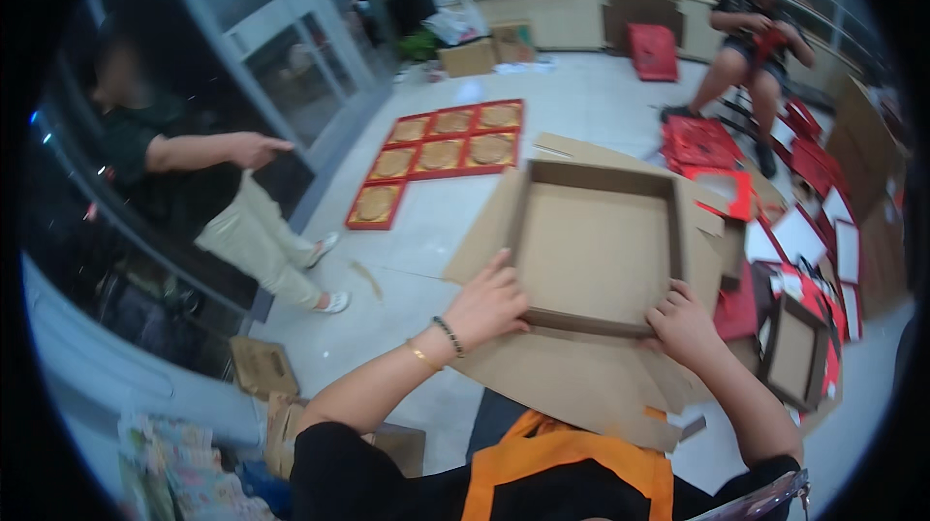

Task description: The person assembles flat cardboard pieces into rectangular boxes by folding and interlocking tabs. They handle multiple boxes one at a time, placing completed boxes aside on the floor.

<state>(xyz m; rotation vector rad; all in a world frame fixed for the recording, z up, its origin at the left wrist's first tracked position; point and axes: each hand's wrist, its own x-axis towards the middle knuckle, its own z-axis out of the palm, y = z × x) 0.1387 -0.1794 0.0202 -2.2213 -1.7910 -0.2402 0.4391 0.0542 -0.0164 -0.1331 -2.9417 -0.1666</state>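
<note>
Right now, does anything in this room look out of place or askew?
Yes: on the right, red and white pieces lie jumbled and overlapping, a brown tray askew among them, unlike the red-and-gold squares lined up neatly. A brownish streak near a white shoe also looks odd; it's too blurred to identify.

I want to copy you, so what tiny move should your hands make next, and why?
Perhaps gently press the near corners of the open cardboard tray square: the left hand and right hand are at them, its walls stand up, and flat cardboard underneath could steady it.
</note>
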